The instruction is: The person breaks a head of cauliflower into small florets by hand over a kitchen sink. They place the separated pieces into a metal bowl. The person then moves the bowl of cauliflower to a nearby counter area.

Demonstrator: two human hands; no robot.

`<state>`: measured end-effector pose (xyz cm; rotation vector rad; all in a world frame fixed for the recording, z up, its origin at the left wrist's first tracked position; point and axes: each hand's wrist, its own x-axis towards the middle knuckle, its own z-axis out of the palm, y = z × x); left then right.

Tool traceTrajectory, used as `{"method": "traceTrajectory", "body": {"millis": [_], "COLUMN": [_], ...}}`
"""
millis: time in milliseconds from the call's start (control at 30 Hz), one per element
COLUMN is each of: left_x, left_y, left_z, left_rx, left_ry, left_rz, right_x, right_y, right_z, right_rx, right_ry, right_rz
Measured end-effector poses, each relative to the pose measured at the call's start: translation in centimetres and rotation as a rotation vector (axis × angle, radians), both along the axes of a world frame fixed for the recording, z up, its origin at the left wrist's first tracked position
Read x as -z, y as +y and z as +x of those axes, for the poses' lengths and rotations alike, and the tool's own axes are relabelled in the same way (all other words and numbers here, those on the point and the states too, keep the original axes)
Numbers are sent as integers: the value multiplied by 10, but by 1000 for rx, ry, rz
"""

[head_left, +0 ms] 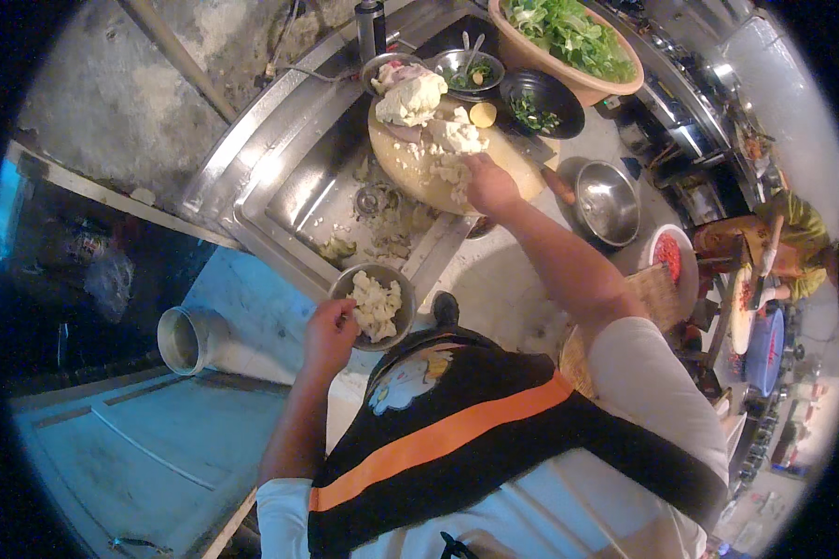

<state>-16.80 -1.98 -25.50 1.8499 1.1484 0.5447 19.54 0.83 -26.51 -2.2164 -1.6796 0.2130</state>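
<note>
My left hand (332,332) grips the rim of a steel bowl (407,318) that holds pale cauliflower florets (376,304). My right hand (489,185) reaches over the round cutting board (414,183), its fingers at small cauliflower pieces (449,171); whether it holds any is hidden. Larger cauliflower chunks (454,135) lie just beyond the fingers. A big cauliflower head (412,100) rests at the board's far edge, against a metal bowl (372,64). A knife with a wooden handle (558,186) lies at the board's right side, its blade on the board.
The board overlaps a steel sink (300,202) with scraps inside. Beyond are a tub of leafy greens (619,80), a black bowl (566,105) and a bowl with spoons (486,87). An empty steel bowl (607,202) stands right. Another person (790,244) works at the far right.
</note>
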Motion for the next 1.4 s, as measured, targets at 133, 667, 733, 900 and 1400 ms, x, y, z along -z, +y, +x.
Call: {"method": "traceTrajectory", "body": {"millis": [133, 667, 733, 900, 1400], "left_x": [7, 4, 2, -2, -62], "left_y": [1, 2, 2, 3, 32], "left_z": [-1, 9, 9, 8, 62], "left_rx": [5, -24, -22, -6, -64], "left_ry": [-60, -67, -73, -68, -838], "left_rz": [23, 49, 61, 103, -848], "right_x": [11, 0, -4, 5, -86], "right_y": [-4, 6, 8, 3, -27], "right_z": [25, 15, 15, 24, -113], "right_rx": [5, -31, -77, -55, -845], "right_ry": [48, 77, -1, 67, 232], "right_rz": [-17, -35, -64, 14, 512]}}
